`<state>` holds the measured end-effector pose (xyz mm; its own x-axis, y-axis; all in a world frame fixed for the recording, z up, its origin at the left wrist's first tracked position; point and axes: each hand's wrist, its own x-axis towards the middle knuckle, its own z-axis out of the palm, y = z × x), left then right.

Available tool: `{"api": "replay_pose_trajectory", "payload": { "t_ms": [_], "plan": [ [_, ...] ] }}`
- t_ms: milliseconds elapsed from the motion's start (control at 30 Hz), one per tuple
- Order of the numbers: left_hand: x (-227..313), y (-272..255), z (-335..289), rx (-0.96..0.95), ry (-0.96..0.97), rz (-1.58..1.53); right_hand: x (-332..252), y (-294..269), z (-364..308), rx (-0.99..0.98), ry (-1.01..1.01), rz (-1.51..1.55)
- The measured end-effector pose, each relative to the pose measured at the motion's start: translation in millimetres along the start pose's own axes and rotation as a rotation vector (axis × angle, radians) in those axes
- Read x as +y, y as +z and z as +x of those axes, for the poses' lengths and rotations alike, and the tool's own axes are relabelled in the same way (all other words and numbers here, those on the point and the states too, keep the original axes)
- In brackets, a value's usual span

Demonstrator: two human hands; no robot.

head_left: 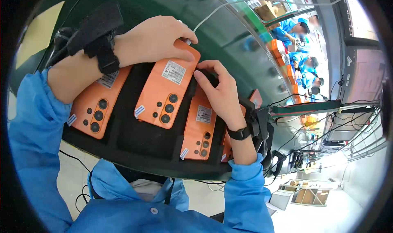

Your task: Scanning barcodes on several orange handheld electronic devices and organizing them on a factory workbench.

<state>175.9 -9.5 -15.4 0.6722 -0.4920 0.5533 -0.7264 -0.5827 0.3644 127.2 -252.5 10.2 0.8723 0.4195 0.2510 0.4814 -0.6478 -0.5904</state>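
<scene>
An orange phone (pixel 157 92), back side up with a white label and a row of camera lenses, is tilted over the black foam tray (pixel 135 141). My left hand (pixel 157 40) is closed around its far end, thumb on the back. A white cable (pixel 213 13) runs to that end, where my fingers partly cover the plug. At the phone's right edge, the thumb and forefinger of my right hand (pixel 219 83) are pinched together; whatever lies between them is hidden. More orange phones lie in the tray: one phone (pixel 98 106) under my left wrist, another phone (pixel 198 130) below my right hand.
Further right, another orange phone (pixel 227 147) is partly covered by my right wrist. The tray rests on a dark green table (pixel 163 4). A yellow sheet (pixel 39 34) is at the far left. Co-workers in blue (pixel 303 65) sit beyond, and black cables (pixel 319 141) hang at right.
</scene>
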Motion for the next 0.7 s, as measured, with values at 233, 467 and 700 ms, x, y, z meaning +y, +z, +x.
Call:
{"api": "replay_pose_trajectory", "payload": {
  "t_ms": [233,467,700],
  "plan": [
    [42,-82,17,0.533,0.201,-0.327,13,-1,-17,0.092,-0.065,-0.036],
    [82,-145,-37,0.975,0.517,-0.305,16,11,-20,0.096,-0.133,-0.051],
    [87,-132,-44,0.895,0.449,-0.417,7,-9,-17,0.096,-0.142,-0.104]
  ]
}}
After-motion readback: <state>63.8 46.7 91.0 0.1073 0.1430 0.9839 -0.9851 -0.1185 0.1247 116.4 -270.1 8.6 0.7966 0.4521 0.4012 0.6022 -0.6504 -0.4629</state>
